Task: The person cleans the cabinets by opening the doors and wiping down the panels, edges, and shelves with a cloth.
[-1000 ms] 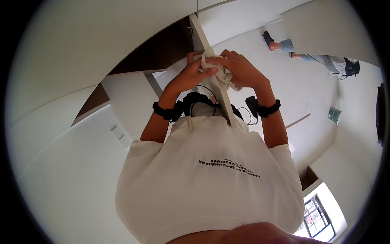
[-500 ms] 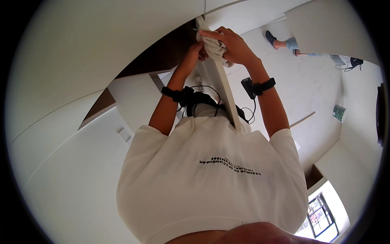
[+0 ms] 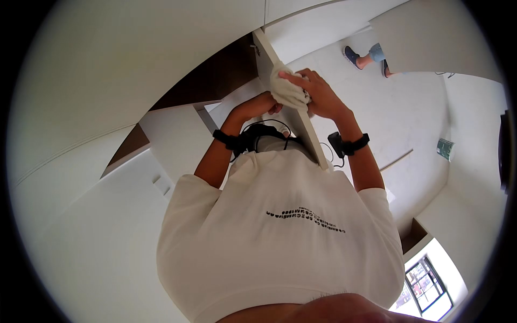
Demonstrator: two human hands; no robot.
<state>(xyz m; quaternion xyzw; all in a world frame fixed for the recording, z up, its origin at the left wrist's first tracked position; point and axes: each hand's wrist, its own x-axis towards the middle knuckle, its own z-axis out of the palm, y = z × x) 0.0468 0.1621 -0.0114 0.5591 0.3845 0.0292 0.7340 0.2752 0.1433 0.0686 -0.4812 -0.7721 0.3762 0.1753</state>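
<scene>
A whitish cloth (image 3: 288, 90) is folded over the upright edge of an open cabinet door (image 3: 314, 139). My right hand (image 3: 319, 92) is closed on the cloth from the right, its index finger stretched across the top. On the door's inner side my left hand (image 3: 261, 105) has its fingers curled close to the cloth's lower left part. Whether those fingers hold anything is hidden. A metal hinge (image 3: 254, 49) shows near the door's far end. Black bands with small devices sit on both my wrists.
The dark cabinet interior (image 3: 207, 81) lies to the left of the door, beside pale cabinet fronts (image 3: 107, 64). Another person's shod foot (image 3: 351, 56) is on the light floor at upper right. A thin stick (image 3: 397, 160) and a green box (image 3: 445, 148) lie farther right.
Both hands and the cloth have moved along the door edge toward my body. The hinge and more of the door's far end are now uncovered.
</scene>
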